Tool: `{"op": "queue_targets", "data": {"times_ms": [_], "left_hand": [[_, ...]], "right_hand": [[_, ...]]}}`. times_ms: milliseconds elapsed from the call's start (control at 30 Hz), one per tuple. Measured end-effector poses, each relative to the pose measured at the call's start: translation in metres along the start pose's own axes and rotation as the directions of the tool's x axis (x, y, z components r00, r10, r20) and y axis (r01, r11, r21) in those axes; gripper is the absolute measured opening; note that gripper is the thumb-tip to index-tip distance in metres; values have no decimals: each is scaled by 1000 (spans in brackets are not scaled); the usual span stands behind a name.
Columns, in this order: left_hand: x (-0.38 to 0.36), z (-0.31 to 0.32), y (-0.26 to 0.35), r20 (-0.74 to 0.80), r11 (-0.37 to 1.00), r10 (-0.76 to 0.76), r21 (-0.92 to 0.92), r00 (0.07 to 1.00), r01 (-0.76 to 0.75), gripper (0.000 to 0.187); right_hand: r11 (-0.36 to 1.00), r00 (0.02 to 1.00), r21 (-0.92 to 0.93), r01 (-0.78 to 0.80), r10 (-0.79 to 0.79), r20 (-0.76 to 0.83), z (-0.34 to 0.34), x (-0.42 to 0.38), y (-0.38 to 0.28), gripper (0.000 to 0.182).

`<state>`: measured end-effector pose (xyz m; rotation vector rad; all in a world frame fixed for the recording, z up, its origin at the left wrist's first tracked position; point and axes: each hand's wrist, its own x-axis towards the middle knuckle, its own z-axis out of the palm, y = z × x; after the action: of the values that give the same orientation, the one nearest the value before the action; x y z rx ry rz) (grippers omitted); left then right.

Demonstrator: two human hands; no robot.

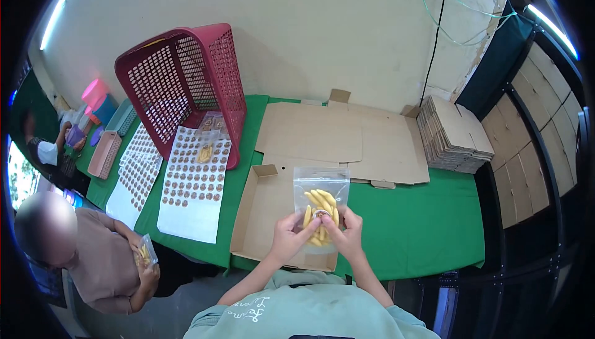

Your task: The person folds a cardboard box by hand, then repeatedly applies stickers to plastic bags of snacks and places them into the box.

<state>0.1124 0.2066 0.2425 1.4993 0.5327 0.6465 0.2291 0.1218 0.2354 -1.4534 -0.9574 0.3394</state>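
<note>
A clear zip bag (321, 179) of yellow finger-shaped pieces (323, 199) is held upright in front of me, over the open cardboard tray (253, 224). My left hand (289, 236) grips its left side and my right hand (346, 235) its right side. Both thumbs press on a small round sticker (321, 214) at the middle of the bag's front. The fingers behind the bag are mostly hidden.
A tipped pink basket (217, 47) with bags inside stands on the sticker sheets (186, 215). Flat cardboard (310, 131) and stacked cartons (452, 134) lie behind and right on the green cloth (421, 227). At left, a person (99, 258) holds another bag; another person stands farther back.
</note>
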Motion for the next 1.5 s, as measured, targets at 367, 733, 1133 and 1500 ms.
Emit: {"op": "queue_targets", "data": {"times_ms": [367, 733, 1133, 1500], "left_hand": [[-1, -3, -15, -22, 971, 41, -235, 999, -45, 23], [3, -13, -19, -122, 990, -2, 139, 992, 19, 23], [-17, -18, -28, -284, 981, 117, 183, 952, -66, 24], [-18, -24, -44, -277, 994, 45, 110, 960, -15, 27]], "right_hand": [[964, 985, 203, -169, 170, 13, 8, -4, 11, 18], [986, 981, 30, -167, 163, 108, 11, -7, 14, 33], [983, 972, -12, -182, 181, 148, 35, -3, -9, 28], [866, 930, 339, -367, 331, 160, 55, -8, 38, 21]]}}
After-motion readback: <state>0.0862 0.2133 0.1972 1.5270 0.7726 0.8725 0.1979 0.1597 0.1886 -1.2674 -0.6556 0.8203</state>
